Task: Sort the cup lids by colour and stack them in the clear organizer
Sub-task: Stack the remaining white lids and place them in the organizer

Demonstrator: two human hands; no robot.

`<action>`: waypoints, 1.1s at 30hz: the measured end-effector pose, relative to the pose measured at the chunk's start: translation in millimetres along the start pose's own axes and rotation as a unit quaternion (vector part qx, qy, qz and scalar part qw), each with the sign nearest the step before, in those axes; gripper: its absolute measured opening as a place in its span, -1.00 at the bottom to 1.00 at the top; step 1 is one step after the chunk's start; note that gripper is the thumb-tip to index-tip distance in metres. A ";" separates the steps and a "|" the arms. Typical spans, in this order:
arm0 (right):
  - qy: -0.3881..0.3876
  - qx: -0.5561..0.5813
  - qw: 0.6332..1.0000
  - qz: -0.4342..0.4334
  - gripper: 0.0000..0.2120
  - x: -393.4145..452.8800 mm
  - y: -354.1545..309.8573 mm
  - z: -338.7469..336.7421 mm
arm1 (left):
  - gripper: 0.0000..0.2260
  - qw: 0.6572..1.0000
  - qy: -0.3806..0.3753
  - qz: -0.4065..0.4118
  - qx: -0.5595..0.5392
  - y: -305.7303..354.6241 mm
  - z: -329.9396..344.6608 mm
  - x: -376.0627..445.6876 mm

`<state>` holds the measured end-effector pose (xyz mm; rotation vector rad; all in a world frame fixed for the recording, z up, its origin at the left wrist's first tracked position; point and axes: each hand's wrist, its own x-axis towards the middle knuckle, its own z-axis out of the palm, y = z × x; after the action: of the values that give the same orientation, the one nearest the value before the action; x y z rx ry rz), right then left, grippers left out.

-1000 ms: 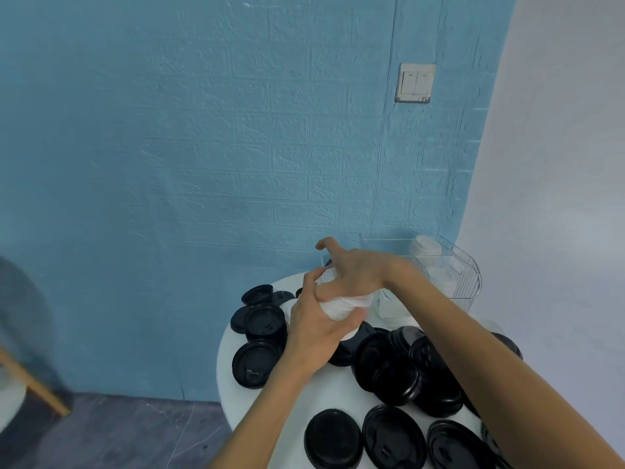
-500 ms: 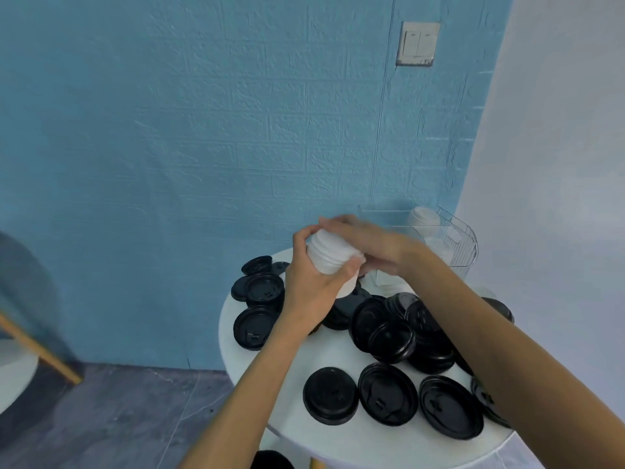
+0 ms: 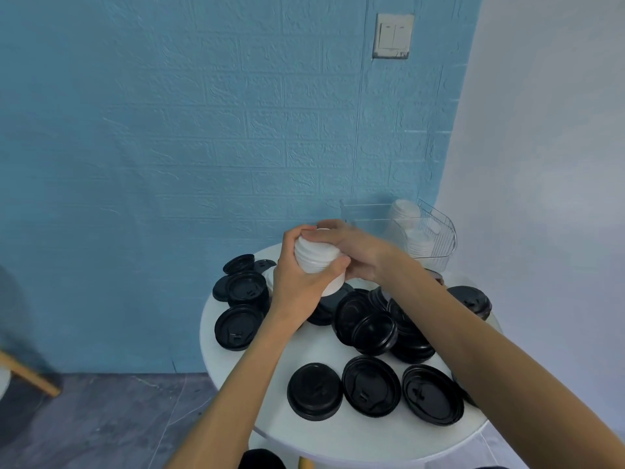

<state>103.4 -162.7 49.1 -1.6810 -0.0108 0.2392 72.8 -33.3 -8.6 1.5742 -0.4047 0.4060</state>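
Note:
A stack of white cup lids (image 3: 316, 258) is held above the far part of the round white table (image 3: 358, 434). My left hand (image 3: 301, 282) grips the stack from below and the left, fingers and thumb curled round it. My right hand (image 3: 351, 252) lies over its top and right side, fingers curved on the lids. Several black lids (image 3: 368, 330) lie scattered and piled on the table. The clear organizer (image 3: 436, 231) stands at the table's far right edge with white lids (image 3: 417, 245) stacked inside.
A blue brick-pattern wall with a light switch (image 3: 392, 36) rises behind the table, and a white wall stands to the right. A wooden leg (image 3: 30, 374) shows at the lower left over a dark floor.
The view has tilted down, so more of the table shows. Both hands stay on the white lid stack; my right hand has settled from an open reach onto its top.

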 end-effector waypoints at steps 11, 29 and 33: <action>0.112 -0.186 0.974 -0.061 -0.66 -17.7 -2.6 -82.9 | -0.50 0.999 0.031 -0.009 0.017 -25.3 -25.4 -2.9; 0.079 -0.638 0.766 0.005 -0.58 21.5 53.2 -95.3 | -0.43 0.998 0.035 -0.049 -0.027 -45.8 -14.3 -15.4; 0.082 -0.677 0.731 0.023 -0.57 30.4 59.4 -100.8 | -0.38 0.998 0.026 -0.043 -0.035 -44.8 -10.7 -16.4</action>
<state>141.6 -264.6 -3.4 -3.1837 -0.0121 0.0892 80.4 -20.6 -55.3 1.5042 -0.3073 0.3612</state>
